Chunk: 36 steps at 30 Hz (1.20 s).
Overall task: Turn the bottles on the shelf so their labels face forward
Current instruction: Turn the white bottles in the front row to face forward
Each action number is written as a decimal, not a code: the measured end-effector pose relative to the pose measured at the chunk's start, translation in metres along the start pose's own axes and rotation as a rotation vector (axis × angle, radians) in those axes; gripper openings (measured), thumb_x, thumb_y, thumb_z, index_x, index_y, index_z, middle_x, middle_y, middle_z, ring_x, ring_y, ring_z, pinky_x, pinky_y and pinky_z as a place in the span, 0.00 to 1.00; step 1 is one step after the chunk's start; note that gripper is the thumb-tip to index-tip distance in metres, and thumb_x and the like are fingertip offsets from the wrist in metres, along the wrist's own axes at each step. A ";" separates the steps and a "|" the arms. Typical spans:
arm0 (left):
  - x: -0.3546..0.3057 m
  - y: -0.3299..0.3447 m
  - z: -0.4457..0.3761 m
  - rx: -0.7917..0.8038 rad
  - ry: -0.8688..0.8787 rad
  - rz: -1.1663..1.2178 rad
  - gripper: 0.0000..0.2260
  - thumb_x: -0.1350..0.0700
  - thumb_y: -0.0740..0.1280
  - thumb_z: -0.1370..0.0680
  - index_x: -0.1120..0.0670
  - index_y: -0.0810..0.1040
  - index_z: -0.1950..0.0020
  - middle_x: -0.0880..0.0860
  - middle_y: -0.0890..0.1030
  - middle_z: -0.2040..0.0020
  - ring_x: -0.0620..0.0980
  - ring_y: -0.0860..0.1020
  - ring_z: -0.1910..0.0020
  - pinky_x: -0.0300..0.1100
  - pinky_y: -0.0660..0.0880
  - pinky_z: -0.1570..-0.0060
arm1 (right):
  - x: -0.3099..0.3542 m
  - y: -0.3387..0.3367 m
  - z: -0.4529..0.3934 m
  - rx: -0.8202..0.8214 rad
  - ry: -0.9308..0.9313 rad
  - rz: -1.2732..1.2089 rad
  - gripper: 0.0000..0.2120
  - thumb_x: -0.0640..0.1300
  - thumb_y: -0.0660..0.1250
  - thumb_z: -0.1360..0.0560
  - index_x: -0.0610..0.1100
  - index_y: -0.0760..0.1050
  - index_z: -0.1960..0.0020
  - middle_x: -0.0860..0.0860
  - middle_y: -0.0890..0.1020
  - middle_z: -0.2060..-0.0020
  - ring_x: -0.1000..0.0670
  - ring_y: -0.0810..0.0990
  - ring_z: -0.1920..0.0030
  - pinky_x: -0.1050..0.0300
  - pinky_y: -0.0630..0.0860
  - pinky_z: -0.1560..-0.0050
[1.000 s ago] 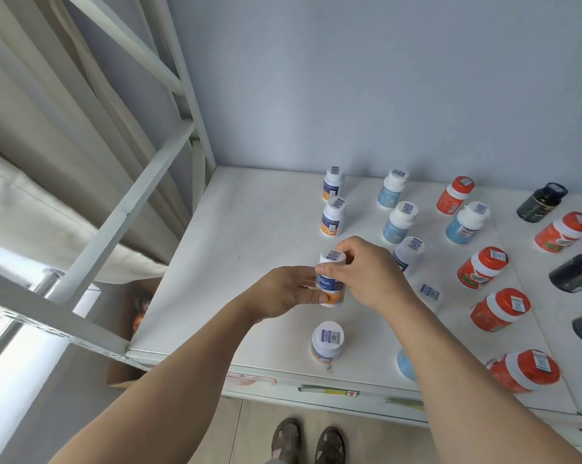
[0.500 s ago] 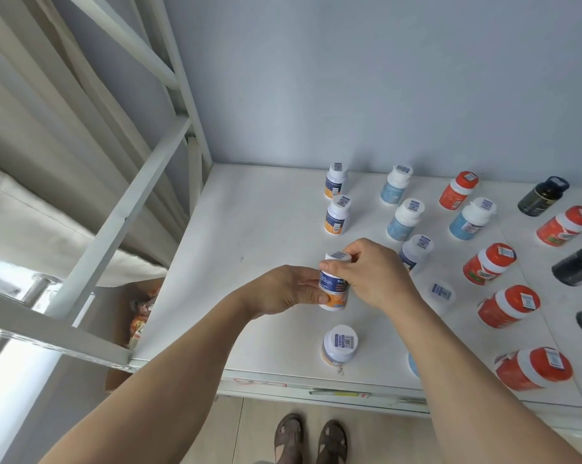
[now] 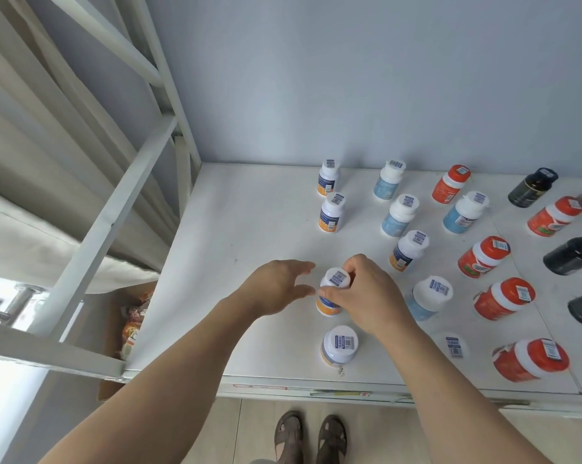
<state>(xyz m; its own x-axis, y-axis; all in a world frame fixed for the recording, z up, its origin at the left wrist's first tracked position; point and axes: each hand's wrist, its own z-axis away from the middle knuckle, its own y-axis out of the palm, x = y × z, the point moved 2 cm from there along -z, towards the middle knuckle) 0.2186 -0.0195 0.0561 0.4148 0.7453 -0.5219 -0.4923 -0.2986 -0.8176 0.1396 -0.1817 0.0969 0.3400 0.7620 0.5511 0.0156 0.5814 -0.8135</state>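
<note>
Head view: small white-capped blue-and-orange plastic bottle (image 3: 331, 294) is gripped by right hand (image 3: 363, 296); left hand (image 3: 276, 288) beside it is held open-fingered. Upright rotation on white shelf (image 3: 249, 229) is advised.

We are extending both forearms, our right hand (image 3: 360, 296) curling in a grip, our left hand (image 3: 276, 289) hovering loose-fingered beside it.

Bright, even daylight floods in from the lower left, blowing out there. Shadows stay soft. Wide-angle bending warps the frame edges, and the right edge blurs slightly.
</note>
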 end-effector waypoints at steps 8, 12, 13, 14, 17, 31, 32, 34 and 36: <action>-0.004 -0.004 -0.013 -0.103 0.071 -0.017 0.24 0.44 0.63 0.20 0.49 0.67 0.26 0.46 0.74 0.31 0.48 0.72 0.33 0.41 0.69 0.36 | 0.006 -0.001 0.006 0.093 0.021 0.118 0.26 0.63 0.72 0.35 0.49 0.65 0.49 0.53 0.73 0.51 0.49 0.73 0.52 0.56 0.67 0.57; 0.000 -0.011 -0.024 -0.132 0.051 0.026 0.23 0.45 0.64 0.21 0.49 0.68 0.27 0.47 0.75 0.31 0.48 0.73 0.33 0.41 0.69 0.36 | 0.011 -0.017 -0.003 0.207 0.050 0.044 0.33 0.68 0.69 0.34 0.50 0.64 0.38 0.56 0.70 0.41 0.51 0.72 0.41 0.52 0.71 0.44; 0.001 -0.012 -0.027 -0.139 0.043 0.032 0.23 0.45 0.64 0.21 0.50 0.69 0.27 0.48 0.75 0.32 0.48 0.73 0.33 0.41 0.69 0.36 | 0.011 -0.023 -0.010 0.189 0.059 0.011 0.35 0.69 0.67 0.33 0.50 0.65 0.36 0.56 0.70 0.39 0.51 0.72 0.38 0.51 0.71 0.41; 0.002 -0.013 -0.031 -0.147 0.033 0.035 0.23 0.45 0.64 0.21 0.50 0.69 0.27 0.48 0.75 0.32 0.48 0.73 0.33 0.41 0.69 0.36 | 0.010 -0.029 -0.020 0.152 0.063 -0.015 0.35 0.70 0.66 0.32 0.50 0.66 0.35 0.55 0.71 0.37 0.51 0.72 0.37 0.49 0.70 0.39; 0.004 -0.015 -0.043 -0.159 -0.006 0.059 0.24 0.44 0.64 0.21 0.50 0.69 0.27 0.47 0.75 0.31 0.48 0.73 0.33 0.40 0.69 0.36 | 0.009 -0.044 -0.057 0.026 0.046 -0.044 0.30 0.66 0.65 0.29 0.48 0.67 0.35 0.52 0.72 0.35 0.49 0.74 0.37 0.49 0.71 0.40; -0.003 -0.026 -0.099 -0.150 -0.211 0.310 0.27 0.47 0.68 0.22 0.51 0.66 0.25 0.48 0.73 0.30 0.50 0.72 0.33 0.41 0.68 0.36 | 0.009 -0.029 -0.160 0.167 -0.124 -0.069 0.28 0.48 0.69 0.25 0.51 0.64 0.27 0.49 0.75 0.34 0.46 0.75 0.38 0.56 0.70 0.44; -0.003 -0.026 -0.102 -0.135 -0.209 0.348 0.26 0.47 0.69 0.23 0.49 0.68 0.26 0.47 0.73 0.31 0.48 0.72 0.32 0.41 0.68 0.35 | 0.008 -0.030 -0.161 0.161 -0.122 -0.069 0.26 0.49 0.68 0.25 0.51 0.67 0.29 0.49 0.77 0.37 0.47 0.76 0.41 0.56 0.71 0.46; -0.001 -0.027 -0.108 -0.117 -0.192 0.414 0.22 0.47 0.71 0.25 0.45 0.74 0.32 0.46 0.77 0.35 0.46 0.73 0.34 0.43 0.69 0.34 | 0.010 -0.035 -0.163 0.149 -0.131 -0.091 0.21 0.50 0.69 0.25 0.49 0.71 0.33 0.50 0.80 0.43 0.48 0.78 0.46 0.57 0.72 0.52; 0.000 -0.033 -0.112 -0.078 -0.181 0.483 0.18 0.48 0.73 0.26 0.43 0.77 0.37 0.45 0.79 0.40 0.43 0.75 0.37 0.42 0.70 0.36 | 0.016 -0.043 -0.164 0.136 -0.138 -0.124 0.16 0.51 0.69 0.25 0.49 0.74 0.39 0.51 0.80 0.50 0.50 0.77 0.52 0.60 0.69 0.61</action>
<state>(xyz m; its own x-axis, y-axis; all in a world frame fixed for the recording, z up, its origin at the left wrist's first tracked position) 0.3210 -0.0766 0.0559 0.0117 0.6007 -0.7994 -0.5332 -0.6725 -0.5132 0.2991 -0.2408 0.1099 0.2116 0.7086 0.6731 -0.0810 0.6990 -0.7105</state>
